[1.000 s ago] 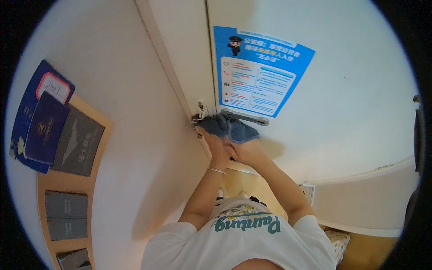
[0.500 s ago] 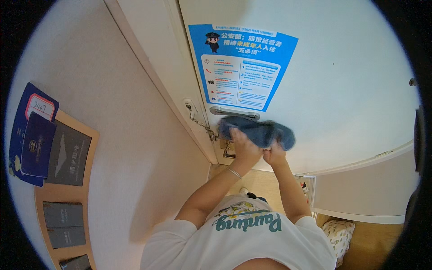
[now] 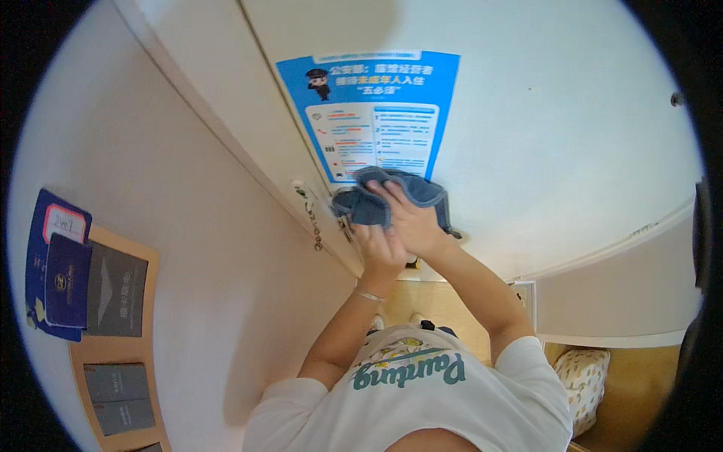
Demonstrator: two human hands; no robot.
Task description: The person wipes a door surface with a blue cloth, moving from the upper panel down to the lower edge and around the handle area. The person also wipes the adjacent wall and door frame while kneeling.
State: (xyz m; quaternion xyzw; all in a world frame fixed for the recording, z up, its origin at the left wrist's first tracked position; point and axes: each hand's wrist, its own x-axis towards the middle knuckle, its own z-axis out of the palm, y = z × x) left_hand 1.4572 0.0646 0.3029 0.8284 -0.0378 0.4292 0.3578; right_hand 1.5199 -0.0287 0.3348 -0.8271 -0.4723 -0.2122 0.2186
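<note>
A dark blue-grey cloth [image 3: 422, 190] with pale stitched edges is bunched against the white door [image 3: 527, 173], over the lower edge of a blue poster [image 3: 444, 83]. My right hand [image 3: 414, 224] lies on its upper folds, fingers bent into the fabric. Just below and to the left, my left hand [image 3: 382, 252] grips the cloth's lower left part, its fingertips partly hidden by folds. The two hands touch or nearly touch. Cloth and hands cover most of the door's lock hardware. Beside them, a door chain [image 3: 311, 218] hangs along the frame.
On the left wall, a tan holder [image 3: 151, 301] carries dark cards and blue booklets [image 3: 68, 279]. A door viewer [image 3: 677, 99] sits at the far right. Lower right, a white patterned bundle [image 3: 584, 384] rests in a wooden compartment [image 3: 636, 399]. My feet stand on the floor below.
The cloth has gone from stretched out below the poster to bunched over its lower edge. My right hand has moved up and left onto it. The chain hangs lower, and the view has shifted.
</note>
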